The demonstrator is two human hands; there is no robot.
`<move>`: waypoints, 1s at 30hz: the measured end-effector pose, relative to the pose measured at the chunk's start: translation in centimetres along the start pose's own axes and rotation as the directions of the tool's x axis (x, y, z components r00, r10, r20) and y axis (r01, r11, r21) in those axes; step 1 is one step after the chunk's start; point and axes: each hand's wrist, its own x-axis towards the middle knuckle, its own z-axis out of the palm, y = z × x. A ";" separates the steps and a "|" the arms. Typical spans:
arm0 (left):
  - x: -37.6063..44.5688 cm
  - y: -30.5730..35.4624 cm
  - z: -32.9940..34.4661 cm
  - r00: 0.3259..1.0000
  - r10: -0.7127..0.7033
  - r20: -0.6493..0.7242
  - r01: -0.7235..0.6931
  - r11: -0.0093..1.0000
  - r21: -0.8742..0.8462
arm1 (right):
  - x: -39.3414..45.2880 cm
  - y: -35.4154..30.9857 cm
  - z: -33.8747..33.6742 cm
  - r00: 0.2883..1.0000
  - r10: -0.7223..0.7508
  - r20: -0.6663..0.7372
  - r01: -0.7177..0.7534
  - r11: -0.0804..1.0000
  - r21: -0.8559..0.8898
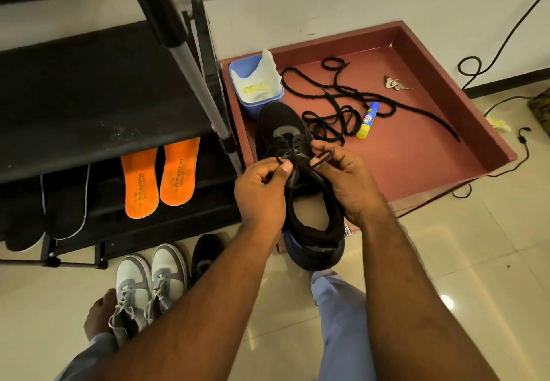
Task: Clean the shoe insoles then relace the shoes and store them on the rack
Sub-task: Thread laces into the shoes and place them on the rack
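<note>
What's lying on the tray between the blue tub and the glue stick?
In the head view, loose black laces sprawl across the tray between the blue tub and the glue stick.

You had two orange insoles (160,177) on the rack's lower shelf, each printed lengthwise in dark letters with "AIR cushion". Smaller print sat beside that wording on both, too small to read. The glue stick (368,120) in the red tray (416,154) carried a red-and-blue label, but its lettering was too blurred to make out. Nothing else legible.
</note>
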 end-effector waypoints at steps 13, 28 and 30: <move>-0.9 -0.4 -0.1 0.995 -0.026 -0.101 0.040 0.990 0.135 | -0.4 0.1 0.0 0.994 0.015 -0.105 -0.010 0.999 0.048; -0.5 -2.2 -11.0 0.980 0.148 0.131 -0.198 0.761 0.617 | -2.1 0.2 -3.3 0.936 -0.088 -0.340 -0.159 0.756 -0.634; -1.3 -0.6 -9.3 0.955 0.200 0.217 -0.288 0.793 0.537 | -2.3 -0.8 -2.1 0.957 -0.179 -0.230 -0.020 0.746 -0.665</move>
